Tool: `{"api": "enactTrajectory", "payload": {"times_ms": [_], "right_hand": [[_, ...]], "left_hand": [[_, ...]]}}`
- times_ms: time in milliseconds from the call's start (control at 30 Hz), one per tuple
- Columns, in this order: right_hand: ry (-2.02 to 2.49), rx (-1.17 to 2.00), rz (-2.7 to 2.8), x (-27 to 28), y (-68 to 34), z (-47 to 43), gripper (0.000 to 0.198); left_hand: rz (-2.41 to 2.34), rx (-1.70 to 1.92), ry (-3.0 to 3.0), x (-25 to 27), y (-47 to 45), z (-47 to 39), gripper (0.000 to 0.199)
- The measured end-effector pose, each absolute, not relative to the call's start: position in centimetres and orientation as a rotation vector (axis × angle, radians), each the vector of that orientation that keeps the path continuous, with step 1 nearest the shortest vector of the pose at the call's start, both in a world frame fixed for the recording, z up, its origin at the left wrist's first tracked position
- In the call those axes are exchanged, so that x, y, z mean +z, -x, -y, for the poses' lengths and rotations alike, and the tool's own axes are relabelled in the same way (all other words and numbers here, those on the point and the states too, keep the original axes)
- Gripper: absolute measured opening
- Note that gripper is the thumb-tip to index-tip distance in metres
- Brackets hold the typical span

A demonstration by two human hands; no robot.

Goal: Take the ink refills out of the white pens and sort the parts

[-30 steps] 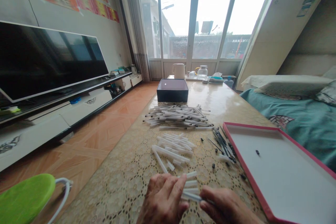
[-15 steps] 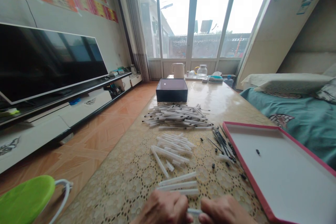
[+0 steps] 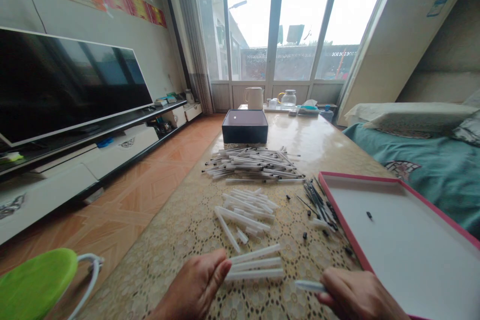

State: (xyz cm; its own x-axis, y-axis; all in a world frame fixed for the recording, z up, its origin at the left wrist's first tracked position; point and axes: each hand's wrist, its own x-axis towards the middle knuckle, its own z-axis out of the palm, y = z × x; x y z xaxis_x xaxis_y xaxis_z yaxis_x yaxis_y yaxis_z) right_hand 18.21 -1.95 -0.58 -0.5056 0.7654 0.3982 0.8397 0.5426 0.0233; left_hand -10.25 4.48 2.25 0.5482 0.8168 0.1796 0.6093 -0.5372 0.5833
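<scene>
My right hand (image 3: pixel 354 290) is closed round a slim white pen (image 3: pixel 309 286), whose tapered end points left over the tablecloth. My left hand (image 3: pixel 197 282) is also closed, thumb pressed on the fingers; anything inside it is hidden. Beside its thumb lie a few white pen barrels (image 3: pixel 258 263) on the table. Further off is a heap of loose white barrels (image 3: pixel 247 210), with a short white piece (image 3: pixel 242 236) at its near side. Behind that spreads a large pile of white pens with dark ends (image 3: pixel 258 164). Thin black refills (image 3: pixel 317 200) lie to the right.
A pink-edged shallow box lid (image 3: pixel 397 250) takes up the right side, with a small black plug (image 3: pixel 369 215) in it. Other black plugs (image 3: pixel 305 235) dot the patterned cloth. A dark open box (image 3: pixel 245 132) stands behind the pens. A green stool (image 3: pixel 41 280) is at left.
My hands were together on a white piece; now they are apart, the left moved left and the right moved right with the white pen. The barrels on the table stay put.
</scene>
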Motion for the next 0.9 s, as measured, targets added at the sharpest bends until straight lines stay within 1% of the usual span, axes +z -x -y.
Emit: {"api": "enactTrajectory", "payload": {"times_ms": [67, 167, 267, 333, 433, 567, 700, 767, 900], "right_hand": [[1.375, -0.223, 2.392, -0.8, -18.1, 1.7, 0.035], [1.451, -0.168, 2.332, -1.6, -17.3, 1.0, 0.032], [1.546, -0.075, 2.26, -2.3, -16.7, 0.5, 0.03], [1.596, 0.066, 2.179, -2.4, -16.3, 0.2, 0.029], [1.556, 0.293, 2.12, -1.8, -15.0, -0.4, 0.028], [1.47, 0.455, 2.19, -0.2, -12.3, -1.1, 0.027], [1.419, 0.563, 2.143, 1.0, -10.9, -1.5, 0.026], [1.449, 0.691, 1.949, 1.0, -11.1, -1.5, 0.032], [1.415, 1.128, 1.496, 0.1, -12.5, -1.5, 0.047]], "left_hand": [[-1.164, 0.587, -2.319, 2.3, 9.9, -5.4, 0.027], [-1.172, 0.672, -2.307, 1.7, 8.6, -6.6, 0.017], [-1.163, 0.791, -2.244, 1.4, 7.9, -7.2, 0.029], [-1.157, 0.865, -2.153, 1.5, 7.8, -6.8, 0.027], [-1.112, 0.846, -1.762, 1.7, 7.3, -5.5, 0.023], [-0.861, 0.746, -1.161, 0.7, 5.8, -4.0, 0.033], [-0.842, 0.911, -0.892, -0.2, 5.2, -4.1, 0.03], [-0.867, 1.009, -0.811, -0.2, 5.6, -4.4, 0.026], [-0.89, 1.102, -0.688, 0.2, 6.4, -4.9, 0.023]]}}
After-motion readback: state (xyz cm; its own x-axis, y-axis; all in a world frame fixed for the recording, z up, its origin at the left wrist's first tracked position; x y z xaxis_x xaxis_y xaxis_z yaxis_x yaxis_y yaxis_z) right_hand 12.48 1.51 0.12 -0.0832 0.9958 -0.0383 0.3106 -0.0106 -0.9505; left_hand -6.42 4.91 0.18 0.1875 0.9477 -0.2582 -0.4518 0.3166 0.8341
